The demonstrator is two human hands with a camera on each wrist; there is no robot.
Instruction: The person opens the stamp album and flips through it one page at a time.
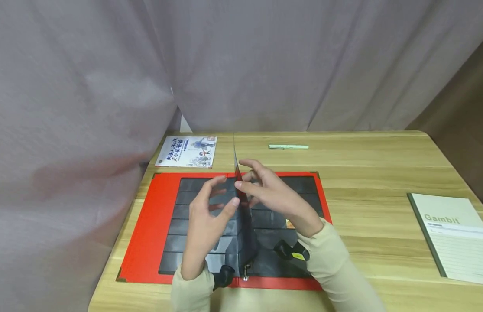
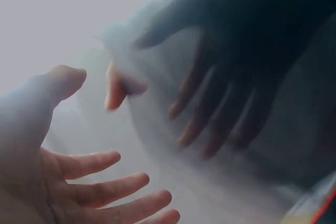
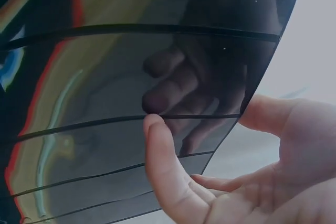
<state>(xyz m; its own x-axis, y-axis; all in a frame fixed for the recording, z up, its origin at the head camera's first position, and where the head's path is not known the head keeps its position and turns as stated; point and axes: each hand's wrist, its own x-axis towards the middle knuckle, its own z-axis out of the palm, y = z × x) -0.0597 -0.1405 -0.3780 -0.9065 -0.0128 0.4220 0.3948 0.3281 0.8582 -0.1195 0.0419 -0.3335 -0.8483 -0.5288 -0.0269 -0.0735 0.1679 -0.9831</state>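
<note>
While upright, a black page [image 1: 247, 236] in the pinch of the right hand [image 1: 271, 191], left hand [image 1: 206, 216] wide beside it.

Booklet [image 1: 186, 151]: white cover with blue lettering and drawn figures, flat on the bench [image 1: 374, 182], beyond the fingers [image 1: 250, 188] and to their left.
Green pen [image 1: 289, 147]: pale green, lying crosswise beyond the fingers, a little to their right.
Notebook [image 1: 452, 238]: marked "Gambit", pale cover with ruled lines on its nearer part, dark strip along its left edge; well apart from the fingers, far to their right.
Wood grain: light, streaked, all over the bench below the fingers.
Curtain [image 1: 241, 65]: greyish mauve, in folds, hanging beyond the fingers and down to their left.
Brown surface [image 1: 459, 125]: dark, far right of the fingers.
</note>
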